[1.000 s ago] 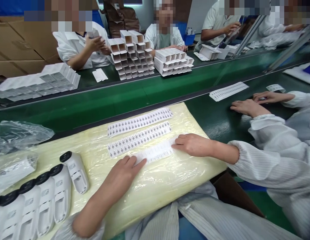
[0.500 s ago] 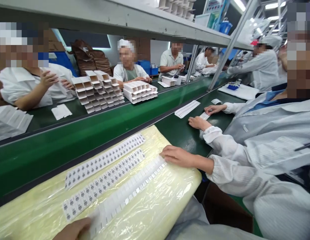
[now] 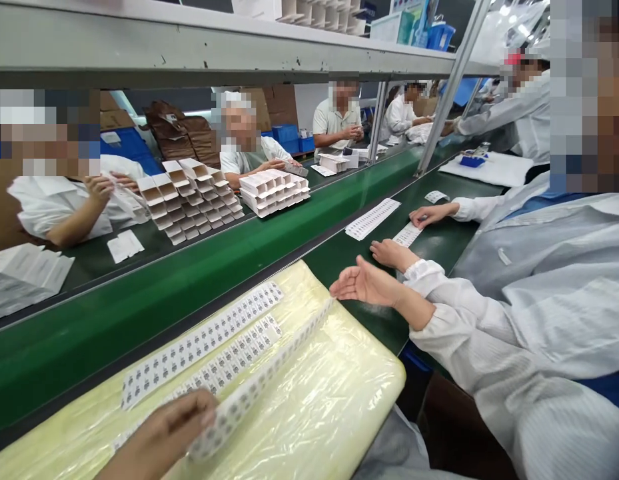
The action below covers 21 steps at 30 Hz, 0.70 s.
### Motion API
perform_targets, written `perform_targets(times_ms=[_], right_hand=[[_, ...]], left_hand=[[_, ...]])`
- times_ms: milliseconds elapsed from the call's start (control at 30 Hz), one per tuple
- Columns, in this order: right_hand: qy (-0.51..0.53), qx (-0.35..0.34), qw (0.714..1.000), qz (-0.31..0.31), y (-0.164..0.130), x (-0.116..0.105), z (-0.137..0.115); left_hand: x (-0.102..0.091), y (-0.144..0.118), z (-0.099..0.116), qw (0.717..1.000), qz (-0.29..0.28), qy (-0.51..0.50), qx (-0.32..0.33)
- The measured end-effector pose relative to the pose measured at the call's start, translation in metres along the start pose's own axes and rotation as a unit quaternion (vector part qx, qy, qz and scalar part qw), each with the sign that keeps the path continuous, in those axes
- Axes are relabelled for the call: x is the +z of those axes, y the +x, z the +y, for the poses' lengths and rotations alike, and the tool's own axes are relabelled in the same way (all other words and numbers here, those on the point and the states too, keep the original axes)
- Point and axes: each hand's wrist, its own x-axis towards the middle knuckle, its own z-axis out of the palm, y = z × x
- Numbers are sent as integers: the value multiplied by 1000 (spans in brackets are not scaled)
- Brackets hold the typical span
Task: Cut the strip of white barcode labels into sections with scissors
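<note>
My left hand (image 3: 164,430) pinches the near end of a long sticker strip (image 3: 269,370), which is raised and tilted above a yellow, plastic-wrapped pad (image 3: 334,400). The strip's printed side shows rows of small dark marks. At its far end, my right hand (image 3: 366,283) is open, fingers stretched out and palm partly turned up; whether the fingertips touch the strip I cannot tell. Two similar printed sticker strips, a farther one (image 3: 204,340) and a nearer one (image 3: 229,360), lie on the pad. My left hand covers part of the nearer one.
To the right, a co-worker's hands (image 3: 392,253) handle a small label sheet on the green table, beside another sticker strip (image 3: 373,219). Across the green conveyor (image 3: 224,273), people sit behind stacked open white boxes (image 3: 189,200). A metal shelf (image 3: 189,43) runs overhead, with a slanted post (image 3: 452,87).
The strip has turned from its pale blank side to its printed side and lifted. My left hand has moved up and right; my right hand has opened off the strip's far end.
</note>
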Motion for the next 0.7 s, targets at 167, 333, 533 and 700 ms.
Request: perform_targets(times_ms=[167, 333, 533, 700], right_hand=[[104, -26, 974, 198, 25, -54, 13], [104, -53, 938, 327, 34, -85, 19], [2, -14, 941, 337, 41, -87, 34], [-106, -2, 935, 339, 57, -86, 56]], left_hand=[[9, 72, 104, 983, -97, -149, 37], [15, 153, 152, 985, -91, -138, 53], [16, 214, 166, 995, -80, -50, 23], [10, 218, 160, 996, -58, 61, 25]])
